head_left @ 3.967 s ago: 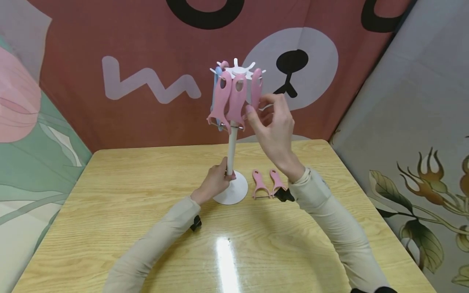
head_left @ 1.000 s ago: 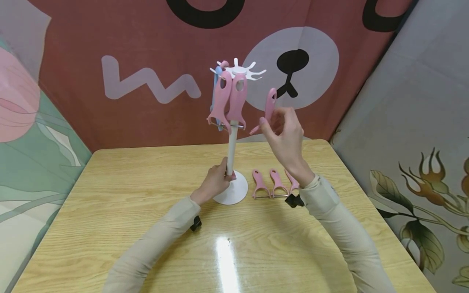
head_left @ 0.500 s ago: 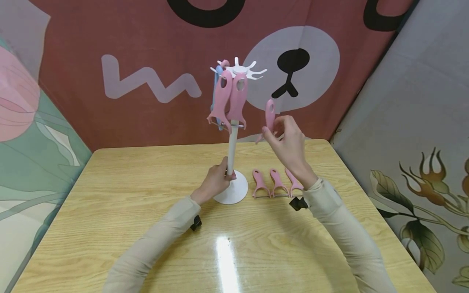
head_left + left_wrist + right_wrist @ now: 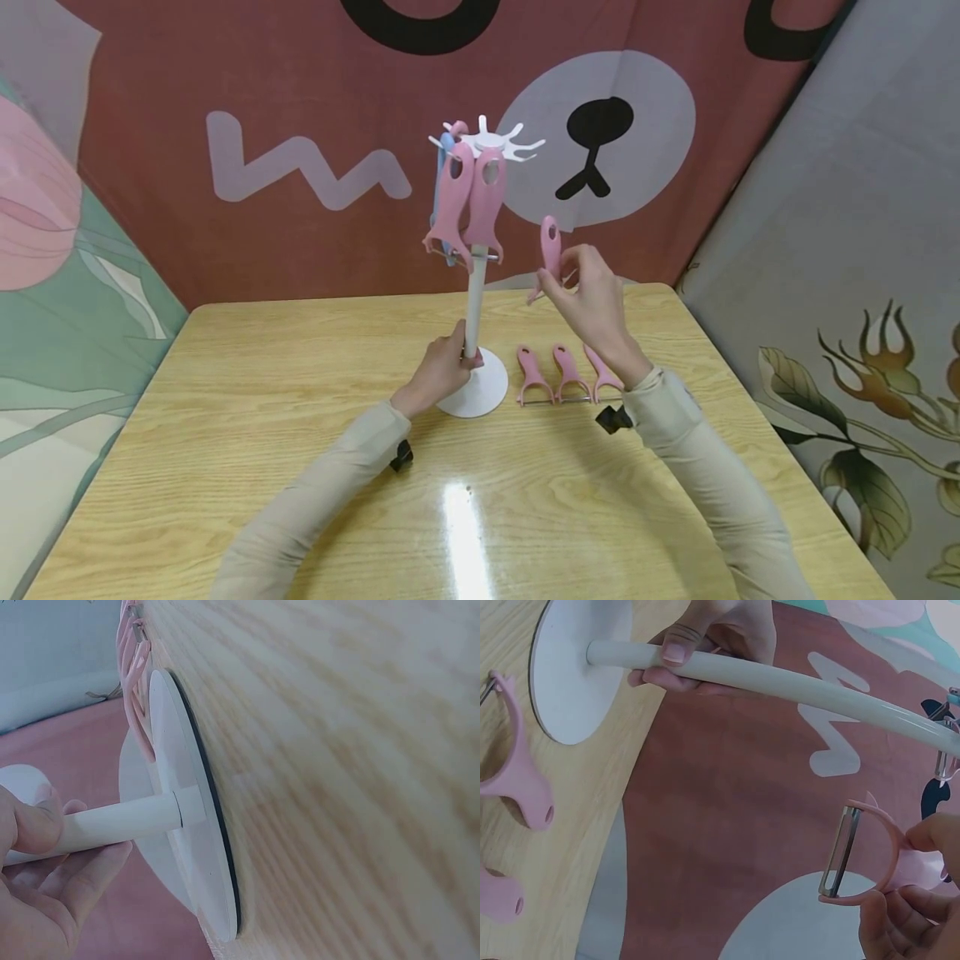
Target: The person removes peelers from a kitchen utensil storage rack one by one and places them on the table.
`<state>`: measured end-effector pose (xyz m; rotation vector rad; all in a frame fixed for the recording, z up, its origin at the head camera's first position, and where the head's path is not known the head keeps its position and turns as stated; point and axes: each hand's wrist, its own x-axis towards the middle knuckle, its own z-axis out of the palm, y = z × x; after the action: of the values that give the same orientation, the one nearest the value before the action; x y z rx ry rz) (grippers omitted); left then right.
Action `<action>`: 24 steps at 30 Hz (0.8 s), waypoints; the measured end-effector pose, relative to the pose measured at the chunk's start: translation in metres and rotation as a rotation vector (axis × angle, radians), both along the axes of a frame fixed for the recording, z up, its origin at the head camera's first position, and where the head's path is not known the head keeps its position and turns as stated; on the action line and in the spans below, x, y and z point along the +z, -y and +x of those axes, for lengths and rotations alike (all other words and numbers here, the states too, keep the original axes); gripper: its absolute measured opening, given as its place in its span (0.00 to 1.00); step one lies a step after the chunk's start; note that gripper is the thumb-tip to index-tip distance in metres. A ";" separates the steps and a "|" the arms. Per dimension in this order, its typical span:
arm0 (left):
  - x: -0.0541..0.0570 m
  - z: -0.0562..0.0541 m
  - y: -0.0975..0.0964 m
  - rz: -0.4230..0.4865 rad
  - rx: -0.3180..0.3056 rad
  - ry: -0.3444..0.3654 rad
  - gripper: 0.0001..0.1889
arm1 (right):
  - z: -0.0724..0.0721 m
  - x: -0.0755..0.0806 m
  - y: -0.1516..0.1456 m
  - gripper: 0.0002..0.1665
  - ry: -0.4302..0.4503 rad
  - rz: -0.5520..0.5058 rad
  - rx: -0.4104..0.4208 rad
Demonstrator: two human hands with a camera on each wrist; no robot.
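My left hand (image 4: pixel 441 369) grips the lower part of a white stand's pole (image 4: pixel 476 300), just above its round base (image 4: pixel 480 398). Right of the stand, in the air, my right hand (image 4: pixel 592 298) pinches a pink peeler (image 4: pixel 551 242), handle up and blade end down. The right wrist view shows that peeler's metal blade (image 4: pixel 841 851) clearly. Pink peelers (image 4: pixel 487 200) and a blue one (image 4: pixel 442 187) hang from the prongs at the top of the stand (image 4: pixel 491 143); those at the back are partly hidden.
On the wooden table (image 4: pixel 285 358), three pink peelers (image 4: pixel 531 371) lie in a row right of the base, the rightmost partly behind my right wrist. A printed cloth (image 4: pixel 315 242) hangs behind the table, and a floral one (image 4: pixel 847 333) on the right.
Four seconds ago my right hand was at a peeler on the stand's right side; that peeler is now off its prong, carried right and lowered. The left hand stays on the pole.
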<state>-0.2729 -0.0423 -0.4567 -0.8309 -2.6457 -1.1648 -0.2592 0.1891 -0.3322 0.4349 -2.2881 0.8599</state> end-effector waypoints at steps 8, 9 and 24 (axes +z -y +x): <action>0.001 0.000 0.000 -0.003 0.002 0.007 0.14 | -0.001 -0.005 -0.005 0.16 0.039 0.036 -0.007; 0.002 0.001 0.000 -0.005 0.001 0.009 0.14 | -0.001 -0.006 -0.005 0.17 0.050 0.040 -0.010; 0.003 0.002 0.000 -0.009 0.012 0.022 0.14 | -0.004 -0.023 -0.025 0.16 0.234 0.149 -0.056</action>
<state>-0.2705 -0.0426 -0.4539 -0.8069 -2.6716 -1.1675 -0.2630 0.2136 -0.3555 0.3487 -2.5782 0.7491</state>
